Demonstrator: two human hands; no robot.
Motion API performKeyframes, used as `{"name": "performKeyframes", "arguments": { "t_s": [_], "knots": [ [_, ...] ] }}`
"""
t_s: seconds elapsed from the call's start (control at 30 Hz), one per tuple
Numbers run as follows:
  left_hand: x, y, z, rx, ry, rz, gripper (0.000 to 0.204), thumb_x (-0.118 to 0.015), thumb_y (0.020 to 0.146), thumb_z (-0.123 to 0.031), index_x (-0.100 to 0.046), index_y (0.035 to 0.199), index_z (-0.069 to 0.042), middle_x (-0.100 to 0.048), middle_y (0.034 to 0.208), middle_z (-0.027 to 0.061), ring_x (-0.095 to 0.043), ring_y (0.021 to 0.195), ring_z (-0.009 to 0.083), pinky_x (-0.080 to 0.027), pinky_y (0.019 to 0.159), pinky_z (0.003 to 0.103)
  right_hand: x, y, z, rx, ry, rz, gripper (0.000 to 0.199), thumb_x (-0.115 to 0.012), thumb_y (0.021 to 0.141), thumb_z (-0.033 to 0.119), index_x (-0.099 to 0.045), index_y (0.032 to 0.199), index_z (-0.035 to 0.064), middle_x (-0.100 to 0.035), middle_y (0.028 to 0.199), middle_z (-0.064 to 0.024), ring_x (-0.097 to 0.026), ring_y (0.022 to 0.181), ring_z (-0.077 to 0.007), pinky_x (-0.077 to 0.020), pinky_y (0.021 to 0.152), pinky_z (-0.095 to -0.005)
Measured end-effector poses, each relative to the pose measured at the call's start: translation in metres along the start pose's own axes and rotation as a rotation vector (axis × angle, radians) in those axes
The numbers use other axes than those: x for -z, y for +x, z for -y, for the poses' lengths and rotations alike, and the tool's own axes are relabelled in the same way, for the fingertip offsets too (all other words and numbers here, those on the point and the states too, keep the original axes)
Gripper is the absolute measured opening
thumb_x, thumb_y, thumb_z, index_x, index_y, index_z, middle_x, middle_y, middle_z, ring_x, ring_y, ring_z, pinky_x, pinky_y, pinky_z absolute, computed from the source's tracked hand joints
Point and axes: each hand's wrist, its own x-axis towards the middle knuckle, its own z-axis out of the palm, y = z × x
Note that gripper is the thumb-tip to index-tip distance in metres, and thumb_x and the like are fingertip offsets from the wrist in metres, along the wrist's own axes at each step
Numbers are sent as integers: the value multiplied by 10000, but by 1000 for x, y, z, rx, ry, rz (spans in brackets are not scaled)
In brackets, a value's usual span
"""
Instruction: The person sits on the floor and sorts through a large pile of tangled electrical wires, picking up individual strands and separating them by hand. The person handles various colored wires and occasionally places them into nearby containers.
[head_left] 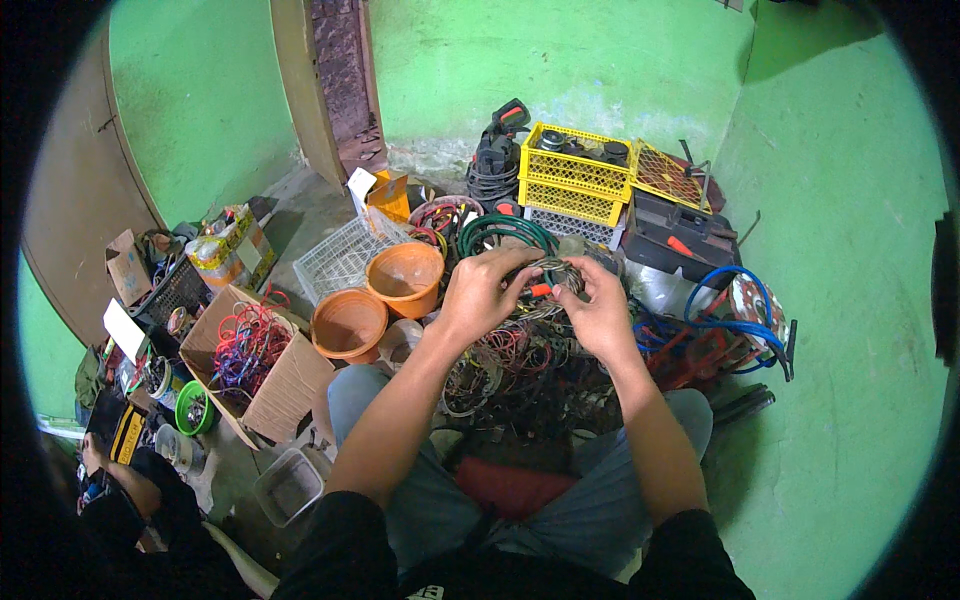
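Observation:
My left hand (484,292) and my right hand (598,306) are raised close together in front of my knees. Between them is a small bundle of twisted brownish wire (553,266), which the fingers of both hands pinch from either side. A small orange piece (541,290) shows just under the bundle; I cannot tell whether it is held or lies behind. Beyond my hands lies a coil of green hose or cable (500,230). Below them a heap of tangled wires (520,355) in red, black and other colours spreads between my knees.
Two orange pots (405,272) and a cardboard box (288,395) of red and blue wires stand left. Yellow crates (575,185) and a black toolbox (672,236) are at the back. Blue hose (728,322) lies right. Another person's hand (95,456) shows at lower left.

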Motion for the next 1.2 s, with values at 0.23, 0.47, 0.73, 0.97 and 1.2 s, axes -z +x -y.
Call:
{"name": "performKeyframes", "arguments": {
  "t_s": [0.23,0.47,0.73,0.97,1.2],
  "knots": [
    [9,1,1,-14,57,16,207,-673,822,-46,-672,1028,-22,-690,986,145,-672,892,321,-541,761,385,0,0,16,-212,-227,-67,348,-683,841,38,-545,1147,-55,-630,871,-168,-698,733,-257,-545,681,-333],
    [12,5,-2,11,9,44,200,-700,820,-84,-684,1009,-18,-694,977,150,-681,863,313,-539,759,375,4,5,9,-349,260,-22,295,-610,909,43,-524,1178,-42,-626,914,-140,-675,705,-214,-610,661,-372],
    [9,5,16,82,-98,16,231,-701,833,-102,-696,1054,-35,-707,948,162,-698,824,265,-528,719,347,21,8,-1,-641,1095,26,133,-627,923,142,-577,1033,87,-601,872,-33,-613,844,-180,-526,835,-364],
    [19,13,13,127,-73,-18,194,-697,845,-124,-713,1008,-21,-719,891,147,-697,764,237,-519,704,323,37,14,0,-618,1299,440,111,-592,937,198,-538,973,109,-467,717,25,-525,646,-93,-492,647,-320],
    [23,13,15,171,-25,-82,182,-702,836,-114,-713,991,-20,-712,884,164,-701,784,265,-523,714,338,30,8,25,-562,1113,338,159,-541,962,239,-515,951,82,-535,817,-9,-551,591,-132,-524,601,-318]
  ]
}}
